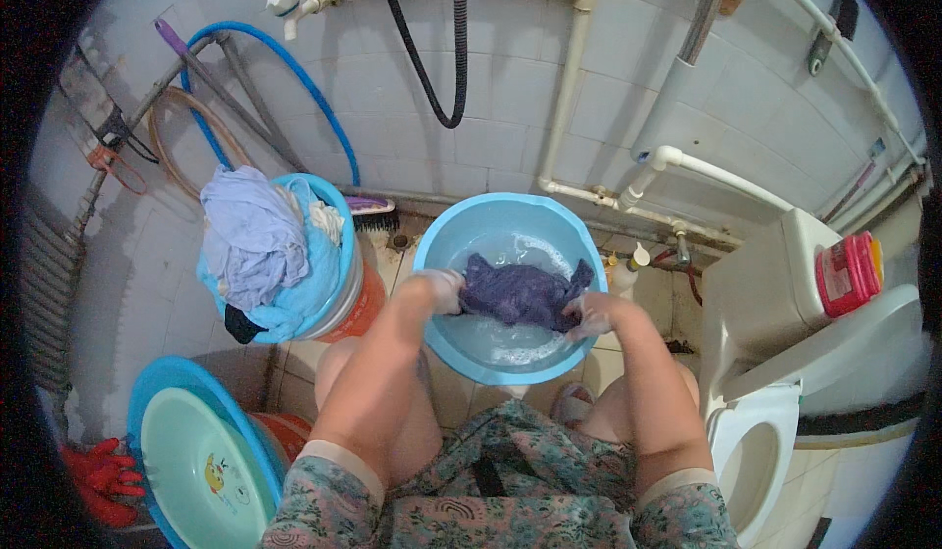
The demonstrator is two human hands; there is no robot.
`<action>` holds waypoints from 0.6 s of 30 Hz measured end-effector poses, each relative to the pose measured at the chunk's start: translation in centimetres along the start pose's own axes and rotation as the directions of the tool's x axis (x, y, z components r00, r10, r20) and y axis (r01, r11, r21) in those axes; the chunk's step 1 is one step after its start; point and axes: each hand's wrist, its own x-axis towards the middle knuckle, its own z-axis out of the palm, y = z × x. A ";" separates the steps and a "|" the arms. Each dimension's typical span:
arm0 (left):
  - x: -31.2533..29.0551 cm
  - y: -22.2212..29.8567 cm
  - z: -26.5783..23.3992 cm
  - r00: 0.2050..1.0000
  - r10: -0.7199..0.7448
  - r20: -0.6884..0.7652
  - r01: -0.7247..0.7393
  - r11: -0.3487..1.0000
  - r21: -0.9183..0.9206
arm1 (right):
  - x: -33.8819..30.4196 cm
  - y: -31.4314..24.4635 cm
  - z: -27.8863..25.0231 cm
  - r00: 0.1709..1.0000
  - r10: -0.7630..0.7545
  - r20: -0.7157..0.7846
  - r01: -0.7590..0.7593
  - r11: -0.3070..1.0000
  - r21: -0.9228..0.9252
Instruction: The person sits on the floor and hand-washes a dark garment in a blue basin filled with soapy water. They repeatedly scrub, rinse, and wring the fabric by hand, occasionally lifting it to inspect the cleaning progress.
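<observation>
A dark purple cloth [520, 292], wet and bunched, lies spread between my hands over a light blue basin [439, 345] of water. White suds float along the water's far and near sides. My left hand [444, 291] is closed on the cloth's left end; its fingertips are partly hidden by the fabric. At the opposite end my right hand [592, 315] grips the cloth with bent fingers. Both hands look whitish and shiny, from suds or thin clear gloves; I cannot tell which.
Left of the basin, a bucket [365, 304] carries a blue basin heaped with laundry [257, 240]. Nearer stand nested basins [177, 451] beside red gloves [101, 480]. A pump bottle [624, 272] is behind my right hand. A toilet [751, 426] stands right; pipes [564, 98] and a hose [457, 58] line the wall.
</observation>
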 end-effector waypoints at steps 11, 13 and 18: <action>6.1 4.1 6.1 0.962 -0.267 -0.052 0.269 0.963 0.027 | 7.8 -4.7 4.5 0.867 0.437 -0.238 -0.446 0.895 0.020; 6.4 3.6 6.2 0.954 -0.298 0.015 0.297 0.953 0.065 | 9.3 -5.9 5.6 0.855 0.477 -0.204 -0.486 0.874 0.007; 7.4 3.5 8.1 0.905 -0.288 0.312 0.261 0.957 0.125 | 15.2 -2.5 11.5 0.941 0.316 -0.122 -0.339 0.891 -0.303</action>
